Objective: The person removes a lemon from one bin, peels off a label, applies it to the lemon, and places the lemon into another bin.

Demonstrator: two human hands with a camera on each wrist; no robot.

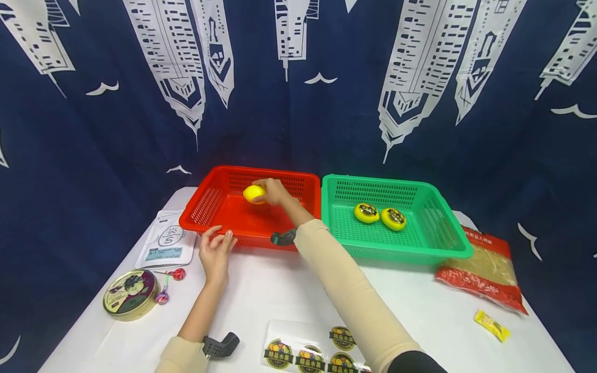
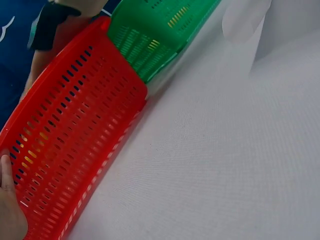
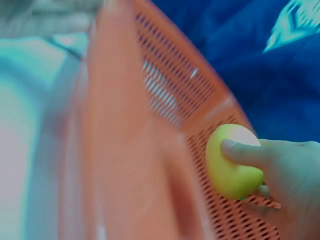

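My right hand (image 1: 274, 191) grips a yellow lemon (image 1: 254, 194) above the inside of the red basket (image 1: 224, 228). Seen from the right wrist, the thumb lies across the lemon (image 3: 232, 167), with the perforated basket wall behind it. At the near left of the red basket, my left hand (image 1: 216, 254) has its fingertips against the front rim. The left wrist view catches only part of that hand (image 2: 9, 210) beside the red wall. Two lemons with black labels, one (image 1: 366, 213) left of the other (image 1: 394, 219), lie in the green basket (image 1: 396, 254).
A sheet of round fruit stickers (image 1: 298, 331) lies at the front. To the left are a white pouch (image 1: 168, 241), a round tin (image 1: 130, 294) and two lollipops (image 1: 177, 274). On the right are a red pasta bag (image 1: 485, 269) and a yellow wrapped sweet (image 1: 492, 325). A curtain (image 1: 289, 129) hangs behind.
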